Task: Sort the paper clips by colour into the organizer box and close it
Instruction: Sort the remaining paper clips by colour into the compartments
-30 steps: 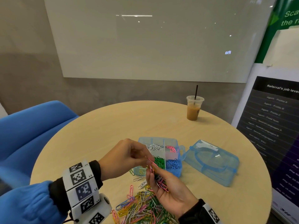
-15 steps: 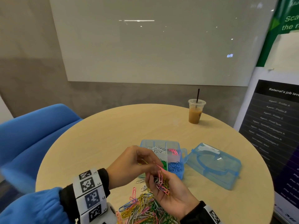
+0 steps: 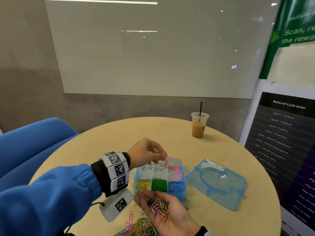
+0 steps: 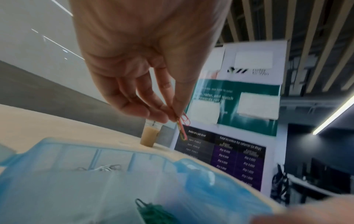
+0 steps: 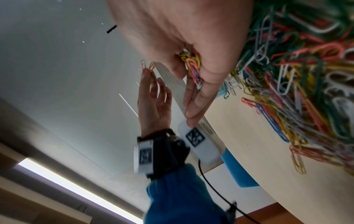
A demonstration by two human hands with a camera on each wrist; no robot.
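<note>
The blue organizer box stands open on the round table, its lid lying flat to the right. It holds white, pink, yellow, green and blue clips in separate compartments. My left hand hovers over the back of the box and pinches a few pink clips, which dangle from thumb and forefinger. Just in front of the box, my right hand lies palm up and carries several mixed clips. A mixed pile sits at the near table edge.
An iced coffee cup with a straw stands at the far right of the table. A blue chair is at the left. At the right, a standing banner sits close to the table edge. Bare tabletop lies behind the box.
My left hand has lifted pink clips off the right palm and moved away to above the back of the box. The right hand has stayed in front of the box, palm up.
</note>
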